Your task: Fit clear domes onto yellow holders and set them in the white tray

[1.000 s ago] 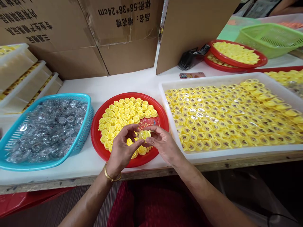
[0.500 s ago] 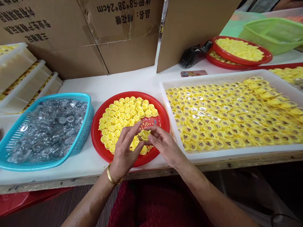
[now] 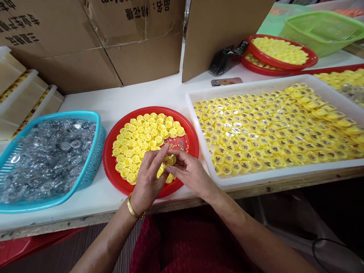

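brown cardboard (image 3: 148, 60) is standing along the table's (image 3: 142, 94) back, showing upside-down printed characters | one black object (image 3: 224, 61) is lying beside it | one flat pinkish object (image 3: 231, 81) is lying nearby | light-green basket (image 3: 315, 44) is standing at far right | red object (image 3: 28, 248) is showing below the table, left

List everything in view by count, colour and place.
basket: one, blue, left
plastic discs: many, clear, in blue basket
plate: one, red, centre
round pieces: dozens, yellow, on that plate
tray: one, white, right
printed pieces: many, yellow, in tray
stacked plates: two, red, back right
second basket: one, green, back right
further pieces: many, yellow, right edge
dispenser-like object: one, black, beside stacked plates
phone-like object: one, pink, behind tray
tubs: three, translucent, stacked left
cardboard: several panels, brown, back
table: one, white, beneath
bracelet: one, gold, left wrist
garment: one, dark red, bottom
held piece: one, yellow, between the hands
left hand: one, over plate
right hand: one, over plate
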A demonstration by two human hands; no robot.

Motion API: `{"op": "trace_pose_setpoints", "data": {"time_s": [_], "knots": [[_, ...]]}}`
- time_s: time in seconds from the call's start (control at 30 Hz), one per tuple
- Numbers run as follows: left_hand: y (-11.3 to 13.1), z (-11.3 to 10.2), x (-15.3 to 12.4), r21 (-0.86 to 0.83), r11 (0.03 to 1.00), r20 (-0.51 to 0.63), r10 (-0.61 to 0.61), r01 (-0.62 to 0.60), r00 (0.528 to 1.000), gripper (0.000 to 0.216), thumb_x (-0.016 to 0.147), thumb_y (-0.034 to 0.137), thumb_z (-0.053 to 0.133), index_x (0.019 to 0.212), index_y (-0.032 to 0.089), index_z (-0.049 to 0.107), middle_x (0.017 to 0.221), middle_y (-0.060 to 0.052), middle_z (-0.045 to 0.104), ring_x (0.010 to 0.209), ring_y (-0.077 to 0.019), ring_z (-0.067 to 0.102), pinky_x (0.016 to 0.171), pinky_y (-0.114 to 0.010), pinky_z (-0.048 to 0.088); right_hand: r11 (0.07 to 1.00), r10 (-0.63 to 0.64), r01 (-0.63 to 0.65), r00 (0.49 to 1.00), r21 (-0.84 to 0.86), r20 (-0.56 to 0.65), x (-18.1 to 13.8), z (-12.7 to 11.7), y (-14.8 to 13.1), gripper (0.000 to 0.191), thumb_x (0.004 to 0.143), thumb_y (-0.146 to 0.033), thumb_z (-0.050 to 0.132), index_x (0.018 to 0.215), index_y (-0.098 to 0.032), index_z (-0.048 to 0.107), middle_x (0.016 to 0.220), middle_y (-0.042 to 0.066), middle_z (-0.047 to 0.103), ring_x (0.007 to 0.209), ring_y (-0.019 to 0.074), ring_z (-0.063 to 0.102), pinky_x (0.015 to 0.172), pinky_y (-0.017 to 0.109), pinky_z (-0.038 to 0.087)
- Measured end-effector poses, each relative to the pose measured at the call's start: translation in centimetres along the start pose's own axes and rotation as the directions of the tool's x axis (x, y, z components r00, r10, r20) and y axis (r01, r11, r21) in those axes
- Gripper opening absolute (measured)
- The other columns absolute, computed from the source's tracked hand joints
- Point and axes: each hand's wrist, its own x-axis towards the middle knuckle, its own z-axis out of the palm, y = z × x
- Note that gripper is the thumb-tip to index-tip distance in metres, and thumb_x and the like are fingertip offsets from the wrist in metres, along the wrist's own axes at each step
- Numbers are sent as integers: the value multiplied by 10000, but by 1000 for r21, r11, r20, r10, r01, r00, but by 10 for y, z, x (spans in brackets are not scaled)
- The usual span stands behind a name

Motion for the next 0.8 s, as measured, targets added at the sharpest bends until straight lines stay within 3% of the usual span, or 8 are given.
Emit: {"op": "trace_pose_setpoints", "data": {"time_s": [0.23,0.47,0.6,0.7,0.8], "knots": [[-1,1,1,22,1000,-1,12,-12,1000,722,814,43,580,1440,293,321,1066,-70,561,971,-183,543,858,-356,501,998,-32,31,999,-48,-21,-1,1,-1,371,771,-302,678,1118,-217,580,995,45,665,851,166,657,788,321,537],[0,4,2,47,999,-25,17,-16,1000,714,819,47,589,1439,287,326,1037,-69,572,946,-176,559,844,-342,508,945,-134,90,983,-314,-121,0,4,-5,210,813,-255,607,1012,-193,634,809,23,663,670,130,603,617,261,495],[0,4,1,27,999,-26,18,-18,999,701,825,63,596,1433,297,337,1049,-68,581,958,-173,565,855,-339,505,961,-135,99,983,-258,-126,0,5,-4,208,819,-275,599,1008,-193,629,850,36,670,737,148,633,666,276,520],[-1,2,-2,-106,989,-5,-103,102,995,668,822,134,634,1415,287,368,1071,-69,585,994,-180,570,896,-360,492,978,-116,89,984,-187,-134,-1,4,-3,229,826,-308,599,1024,-195,616,874,36,672,772,151,647,710,287,542],[-3,-1,-4,-270,915,25,-306,301,952,455,831,239,645,1272,263,534,1018,-53,608,941,-172,593,854,-341,503,978,-134,111,983,-175,-125,-3,2,-5,250,835,-301,592,1062,-198,605,939,43,678,813,153,655,748,295,553]]}}
